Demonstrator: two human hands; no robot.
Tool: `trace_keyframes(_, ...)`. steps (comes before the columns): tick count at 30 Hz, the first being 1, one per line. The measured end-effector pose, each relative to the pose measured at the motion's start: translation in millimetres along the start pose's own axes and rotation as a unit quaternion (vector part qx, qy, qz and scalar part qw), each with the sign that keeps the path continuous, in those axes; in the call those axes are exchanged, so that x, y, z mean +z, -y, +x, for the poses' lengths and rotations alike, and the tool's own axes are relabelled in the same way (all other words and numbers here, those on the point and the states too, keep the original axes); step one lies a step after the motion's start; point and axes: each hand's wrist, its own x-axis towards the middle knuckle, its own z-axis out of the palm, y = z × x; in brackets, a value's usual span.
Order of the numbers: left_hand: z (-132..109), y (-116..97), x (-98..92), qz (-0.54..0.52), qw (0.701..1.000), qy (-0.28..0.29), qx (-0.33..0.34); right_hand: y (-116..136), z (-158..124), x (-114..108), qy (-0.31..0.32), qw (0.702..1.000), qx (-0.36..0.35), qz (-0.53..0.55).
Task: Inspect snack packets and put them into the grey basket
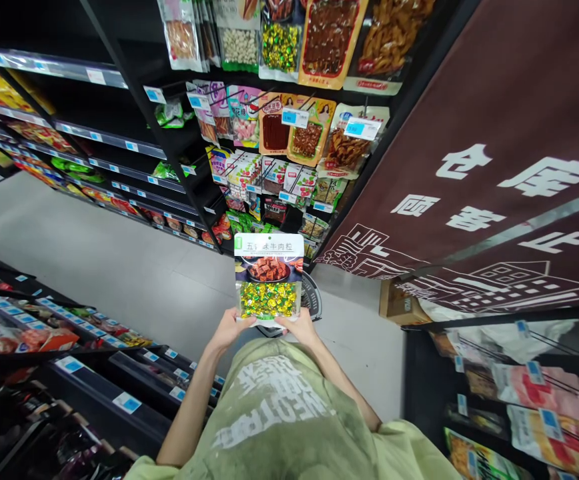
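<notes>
Nearest the viewer, an olive-green shirt (279,413) with pale lettering slopes away from the wearer's chest; beyond its hem, both hands grip one flat packet. The left hand (229,328) pinches the lower left corner and the right hand (299,325) the lower right, thumbs laid over the front; the fingers behind are largely hidden. The packet (269,283) stands face-up toward the wearer, out over the aisle, its white header uppermost, with a pictured bowl of meat cubes and, beneath it, green and gold wrapped pieces. As to progress, the taking-up appears complete: the packet hangs from no hook and rests wholly in the two hands. It has not been set down, and its header looks whole, so I judge it unopened, though the back cannot be seen. The present step seems to be one of holding and viewing. Ahead, a hanging display (319,93) carries rows of bagged snacks; a bag with similar green and gold pieces (280,47) hangs in its upper row. Below and behind the held packet shows the dark slotted edge of an object (312,293), too much covered for me to tell what it is. To the right hangs a brown curtain (449,100) with white characters, a cardboard box (394,307) by its lower edge; to the left, tiered shelves (54,63) border the grey floor (189,280).
</notes>
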Motion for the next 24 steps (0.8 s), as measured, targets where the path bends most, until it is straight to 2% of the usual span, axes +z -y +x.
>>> trace_keyframes(2,-1,-3,-0.3,0.01,1.0,0.005,0.002,-1,1,1,0.004,1.0,0.005,0.005)
trace_keyframes(6,-1,-5,6.5,0.007,1.0,-0.023,0.011,-4,3,3,0.002,1.0,0.017,0.021)
trace_keyframes(11,2,2,10.5,-0.033,0.999,-0.021,-0.004,-6,5,5,-0.028,0.999,0.029,0.014)
trace_keyframes(17,3,8,12.7,-0.064,0.997,-0.021,-0.025,-3,5,6,-0.033,0.999,0.015,-0.013)
trace_keyframes(24,2,5,18.7,-0.067,0.995,-0.055,-0.04,-3,6,9,-0.049,0.998,0.01,-0.031)
